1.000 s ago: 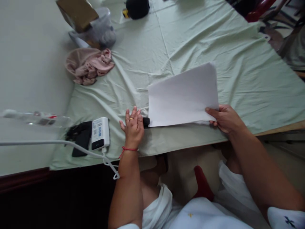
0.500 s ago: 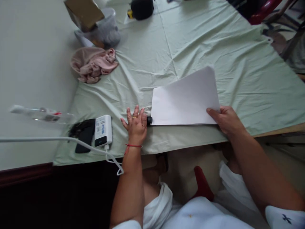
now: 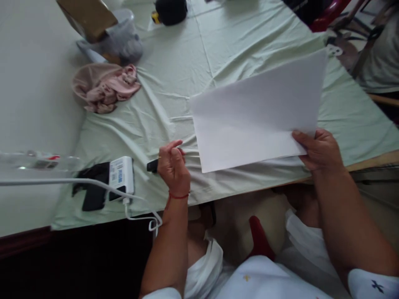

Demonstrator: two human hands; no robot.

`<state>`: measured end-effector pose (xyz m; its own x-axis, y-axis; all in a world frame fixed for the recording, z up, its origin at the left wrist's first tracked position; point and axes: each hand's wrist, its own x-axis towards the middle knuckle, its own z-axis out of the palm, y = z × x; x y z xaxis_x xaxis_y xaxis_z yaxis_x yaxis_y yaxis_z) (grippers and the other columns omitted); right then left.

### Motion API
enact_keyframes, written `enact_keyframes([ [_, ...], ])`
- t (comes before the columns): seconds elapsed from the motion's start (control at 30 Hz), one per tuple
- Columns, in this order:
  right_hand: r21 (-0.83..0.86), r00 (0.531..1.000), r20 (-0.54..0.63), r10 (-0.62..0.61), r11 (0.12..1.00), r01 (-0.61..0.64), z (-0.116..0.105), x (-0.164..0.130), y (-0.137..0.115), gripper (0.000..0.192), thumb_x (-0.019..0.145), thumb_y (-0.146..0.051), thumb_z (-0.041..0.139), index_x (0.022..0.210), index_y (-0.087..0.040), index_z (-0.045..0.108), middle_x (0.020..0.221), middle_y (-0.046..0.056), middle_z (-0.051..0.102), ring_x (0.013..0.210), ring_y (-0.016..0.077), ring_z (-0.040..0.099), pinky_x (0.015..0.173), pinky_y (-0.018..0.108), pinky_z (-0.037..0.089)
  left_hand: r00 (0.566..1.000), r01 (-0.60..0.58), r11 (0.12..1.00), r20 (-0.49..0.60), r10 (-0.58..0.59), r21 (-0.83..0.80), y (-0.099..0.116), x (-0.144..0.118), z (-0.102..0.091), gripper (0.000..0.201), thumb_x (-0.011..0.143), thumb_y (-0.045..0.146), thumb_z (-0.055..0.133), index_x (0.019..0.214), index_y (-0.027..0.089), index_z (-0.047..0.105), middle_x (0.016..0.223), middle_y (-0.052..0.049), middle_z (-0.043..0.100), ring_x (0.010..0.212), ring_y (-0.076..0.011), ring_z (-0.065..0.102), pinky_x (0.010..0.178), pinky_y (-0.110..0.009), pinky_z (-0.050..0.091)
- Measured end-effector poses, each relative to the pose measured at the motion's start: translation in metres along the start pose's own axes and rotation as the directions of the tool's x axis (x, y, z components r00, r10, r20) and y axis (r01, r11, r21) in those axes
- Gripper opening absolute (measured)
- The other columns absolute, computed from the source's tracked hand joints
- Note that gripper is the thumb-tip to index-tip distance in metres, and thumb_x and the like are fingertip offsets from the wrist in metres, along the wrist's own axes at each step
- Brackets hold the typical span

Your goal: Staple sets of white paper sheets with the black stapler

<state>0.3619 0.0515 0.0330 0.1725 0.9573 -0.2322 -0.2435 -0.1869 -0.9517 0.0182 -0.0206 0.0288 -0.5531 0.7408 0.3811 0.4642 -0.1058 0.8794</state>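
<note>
**Status: paper lifted in right hand, small black item in left**

My right hand (image 3: 321, 150) has the sheet of paper (image 3: 257, 114) pinched at its near right corner, thumb on top, fingers under. The sheet is off the cloth, tilted up, far edge highest; a corner grip lets it hang flat w/o creasing. Right forearm comes in from lower right, wrist about level w/ the table edge.

My left hand (image 3: 173, 167) is curled shut around a small black item (image 3: 152, 166), prob. a marker or pen; too blurred to be sure. One end sticks out left of the fist. Fist sits just above the green cloth (image 3: 249, 41), near the table's front edge, wrist bent, red thread at the wrist.

Left of that hand: white power bank (image 3: 121, 175) w/ cable, beside a black phone (image 3: 93, 195). Pink cloth (image 3: 104, 87) and a plastic tub (image 3: 123, 39) lie farther back, well apart from both hands.
</note>
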Motion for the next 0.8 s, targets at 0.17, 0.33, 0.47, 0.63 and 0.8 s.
enact_keyframes([
  [0.17, 0.010, 1.000, -0.004, -0.019, 1.000, 0.019, -0.010, 0.001, -0.001, 0.031, 0.058, -0.031, 0.099, 0.080, -0.026, 0.078, 0.084, -0.002, 0.080, 0.068, 0.0147, 0.068, 0.068, 0.029, 0.060, 0.876, 0.442, 0.784, 0.396, -0.275, -0.435, 0.004, -0.004, 0.027, 0.056, 0.088, 0.072, 0.069, 0.112, 0.022, 0.073, 0.088, -0.006, 0.075, 0.067, -0.0149, 0.065, 0.054, -0.025, 0.046],
  [0.33, -0.100, 0.998, 0.007, -0.059, 0.993, 0.060, -0.011, 0.003, 0.006, 0.026, 0.067, -0.041, 0.097, 0.083, -0.030, 0.080, 0.087, 0.000, 0.080, 0.075, 0.0203, 0.069, 0.073, 0.033, 0.061, 0.858, 0.407, 0.864, 0.447, -0.251, -0.296, -0.004, -0.002, 0.034, 0.036, 0.076, 0.050, 0.091, 0.089, 0.022, 0.072, 0.069, 0.003, 0.065, 0.062, -0.0124, 0.059, 0.060, -0.023, 0.047],
  [0.47, -0.185, 0.996, 0.056, -0.075, 0.979, 0.084, -0.005, 0.003, 0.007, 0.025, 0.071, -0.051, 0.093, 0.083, -0.033, 0.079, 0.088, 0.000, 0.080, 0.087, 0.0257, 0.071, 0.080, 0.038, 0.062, 0.919, 0.322, 0.927, 0.299, -0.257, -0.192, -0.011, 0.001, 0.037, 0.041, 0.081, 0.052, 0.086, 0.069, 0.020, 0.062, 0.062, 0.005, 0.051, 0.057, -0.0092, 0.044, 0.053, -0.022, 0.036],
  [0.63, -0.200, 0.995, 0.012, -0.102, 0.974, 0.102, -0.004, 0.006, 0.010, 0.026, 0.074, -0.053, 0.090, 0.081, -0.032, 0.076, 0.086, 0.001, 0.078, 0.083, 0.0242, 0.070, 0.074, 0.035, 0.059, 0.848, 0.459, 0.846, 0.419, -0.325, -0.272, -0.010, 0.001, 0.039, 0.046, 0.077, 0.062, 0.086, 0.077, 0.021, 0.065, 0.065, 0.004, 0.055, 0.060, -0.0109, 0.049, 0.056, -0.022, 0.041],
  [0.8, -0.160, 0.990, -0.022, -0.141, 0.978, 0.135, -0.007, 0.009, 0.016, 0.023, 0.078, -0.048, 0.089, 0.087, -0.032, 0.076, 0.088, 0.001, 0.077, 0.082, 0.0221, 0.070, 0.074, 0.034, 0.057, 0.783, 0.516, 0.830, 0.512, -0.354, -0.215, -0.008, -0.001, 0.037, 0.047, 0.068, 0.057, 0.094, 0.075, 0.020, 0.064, 0.061, 0.005, 0.055, 0.050, -0.0081, 0.040, 0.047, -0.021, 0.034],
])
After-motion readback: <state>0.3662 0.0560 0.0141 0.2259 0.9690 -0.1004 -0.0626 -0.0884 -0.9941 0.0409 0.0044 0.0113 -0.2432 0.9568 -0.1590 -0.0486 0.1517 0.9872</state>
